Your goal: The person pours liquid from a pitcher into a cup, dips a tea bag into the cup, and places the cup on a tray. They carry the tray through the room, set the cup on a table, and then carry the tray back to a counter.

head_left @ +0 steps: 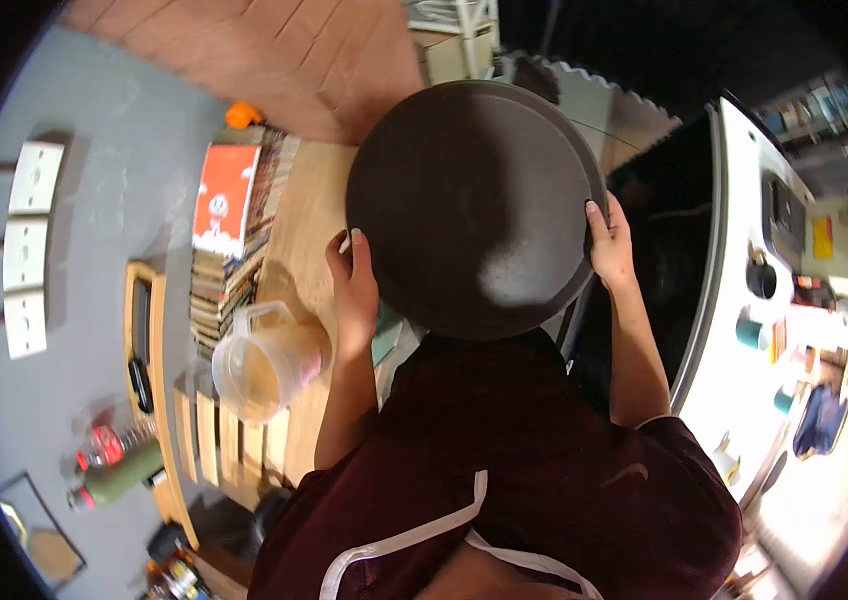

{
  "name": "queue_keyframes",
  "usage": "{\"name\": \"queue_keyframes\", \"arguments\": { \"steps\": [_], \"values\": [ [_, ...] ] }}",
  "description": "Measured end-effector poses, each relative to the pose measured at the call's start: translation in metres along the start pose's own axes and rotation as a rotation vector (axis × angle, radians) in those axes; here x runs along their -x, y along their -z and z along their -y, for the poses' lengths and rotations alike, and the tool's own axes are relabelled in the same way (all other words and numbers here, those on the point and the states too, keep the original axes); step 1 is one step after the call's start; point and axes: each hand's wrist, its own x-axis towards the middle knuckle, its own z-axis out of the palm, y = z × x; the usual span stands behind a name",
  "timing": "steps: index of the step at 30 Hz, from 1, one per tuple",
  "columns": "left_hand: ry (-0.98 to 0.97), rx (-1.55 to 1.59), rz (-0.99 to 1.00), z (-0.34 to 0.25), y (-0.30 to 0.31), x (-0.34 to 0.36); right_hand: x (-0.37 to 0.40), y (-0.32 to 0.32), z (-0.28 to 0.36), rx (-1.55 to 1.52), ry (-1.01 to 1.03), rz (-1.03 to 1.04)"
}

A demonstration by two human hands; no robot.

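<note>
A large round dark pan or tray [444,200] is held up in front of my chest, its flat face toward the camera. My left hand [352,285] grips its left edge, thumb on the near side. On the right edge my right hand [611,240] is closed round the rim, its thumb over the front. Below and left of my left hand stands a clear plastic jug [266,365] on a wooden surface [309,215].
Books [219,285] and a red booklet [227,200] lie on the left. An orange object [242,115] is behind them. Bottles [124,475] are at lower left. A white counter [744,360] with cups and other items runs along the right.
</note>
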Motion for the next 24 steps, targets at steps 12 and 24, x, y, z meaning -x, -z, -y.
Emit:
{"name": "queue_keyframes", "arguments": {
  "steps": [12,24],
  "values": [
    [0.171,-0.046,0.508,0.002,-0.032,0.019,0.203,0.033,0.006,-0.047,0.060,-0.526],
    [0.070,-0.274,0.994,0.018,-0.140,0.126,0.359,0.154,0.006,0.081,-0.328,-1.130]
  ]
}}
